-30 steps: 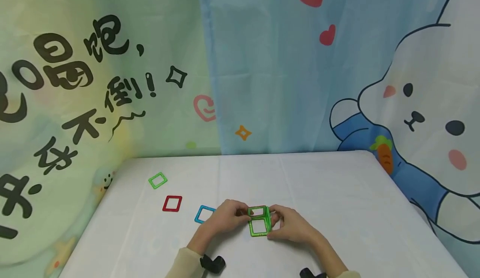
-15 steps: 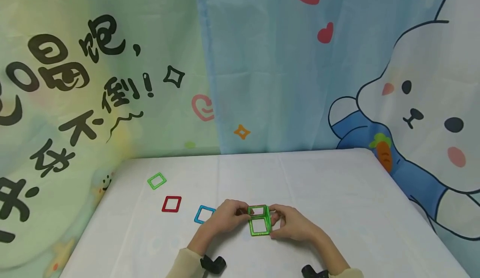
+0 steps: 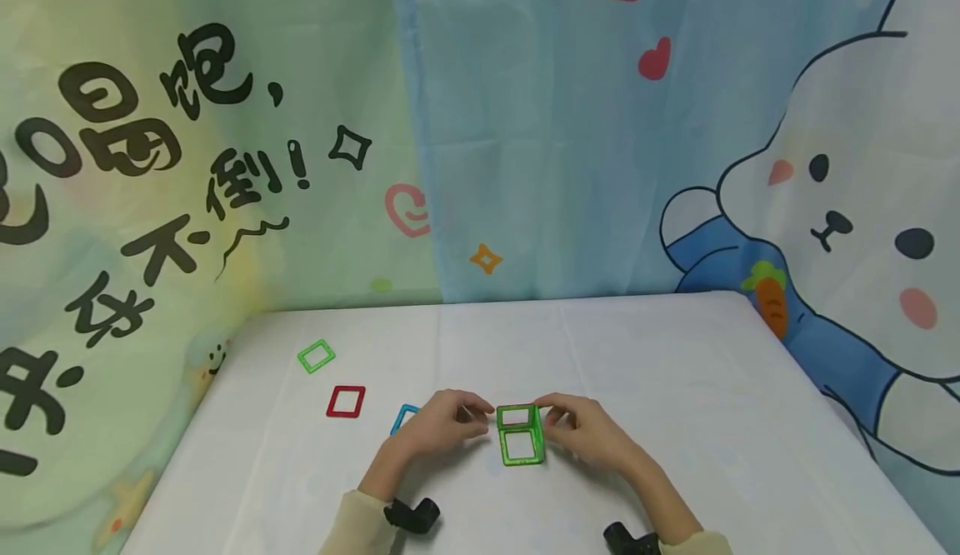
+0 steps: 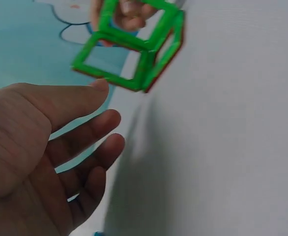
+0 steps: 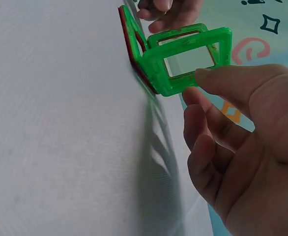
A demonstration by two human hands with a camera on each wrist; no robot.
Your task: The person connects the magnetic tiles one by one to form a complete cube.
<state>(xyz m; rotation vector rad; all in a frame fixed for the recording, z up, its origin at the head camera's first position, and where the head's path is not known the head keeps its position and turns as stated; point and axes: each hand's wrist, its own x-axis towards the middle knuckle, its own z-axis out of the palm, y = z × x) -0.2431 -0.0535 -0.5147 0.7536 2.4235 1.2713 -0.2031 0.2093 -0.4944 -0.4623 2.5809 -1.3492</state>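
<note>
A green structure of square magnetic tiles (image 3: 521,460) stands on the white table between the two hands, red showing along some edges. In the left wrist view, its open-framed tiles (image 4: 143,69) meet at a corner. The left hand (image 3: 444,423) is beside its left side, fingers loosely bent with nothing between them; the thumb tip is close to a tile edge. At the right side is the right hand (image 3: 588,432). Its thumb (image 5: 222,81) overlaps a tile's edge in the right wrist view, with the other fingers loosely bent below; whether they touch is hard to tell.
A blue tile (image 3: 402,416) lies partly hidden behind the left hand. Farther left on the white table (image 3: 675,355) are a red tile (image 3: 346,414) and a light green tile (image 3: 306,364). A printed curtain (image 3: 525,163) hangs behind the table. Each wrist wears a black device.
The left hand has let go of the tile structure and drawn left, covering more of the blue tile. The right thumb has come off the structure's lower corner. The structure stays in place.
</note>
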